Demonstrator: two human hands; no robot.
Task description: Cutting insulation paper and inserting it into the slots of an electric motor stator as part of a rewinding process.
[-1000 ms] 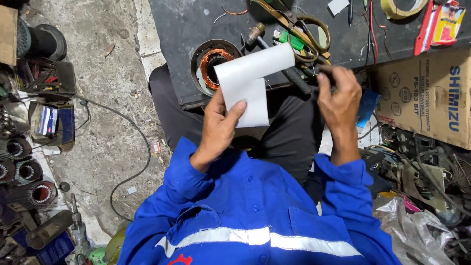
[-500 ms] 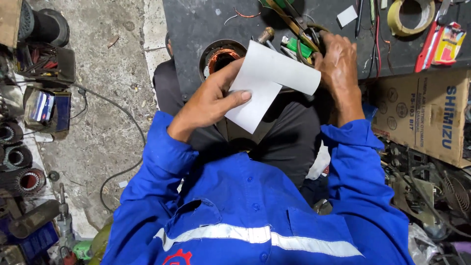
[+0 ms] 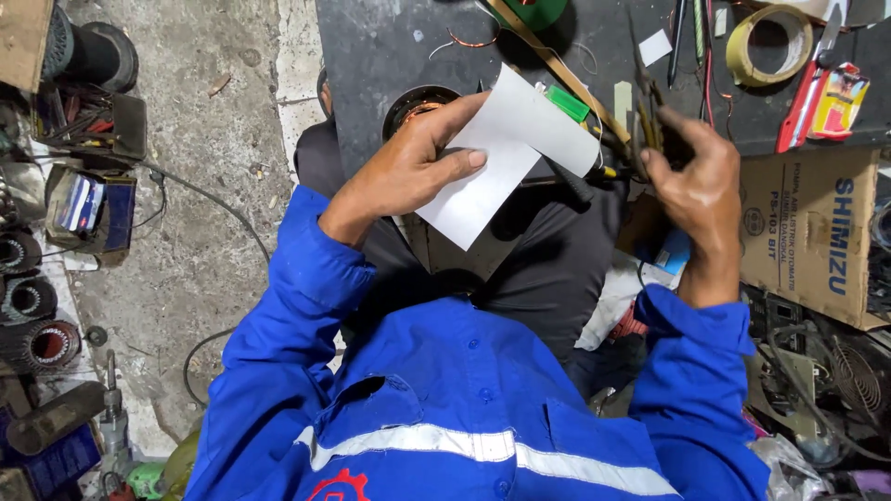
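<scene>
Workshop setting, head view: dark table (image 3: 390,56) above, cracked concrete floor (image 3: 213,232) at left, person seated in blue work shirt with reflective stripe.

Left hand (image 3: 408,172): fingers closed on a folded white sheet of paper (image 3: 506,153), thumb on top, sheet held tilted over the lap at the table's near edge.

Right hand (image 3: 696,186): fingers clenched around a dark slim tool (image 3: 645,102), its upper end pointing up over the table; exact kind cannot be told.

Motor stator (image 3: 418,102): round, copper windings visible, on the table just behind the left hand, partly hidden by it.

Roll of yellowish tape (image 3: 766,46): on the table, upper right.

Red utility knife (image 3: 803,102): beside the tape roll.

Cardboard box (image 3: 817,232): right of the right hand, below the table edge.

More stators (image 3: 37,325): on the floor, far left.
</scene>
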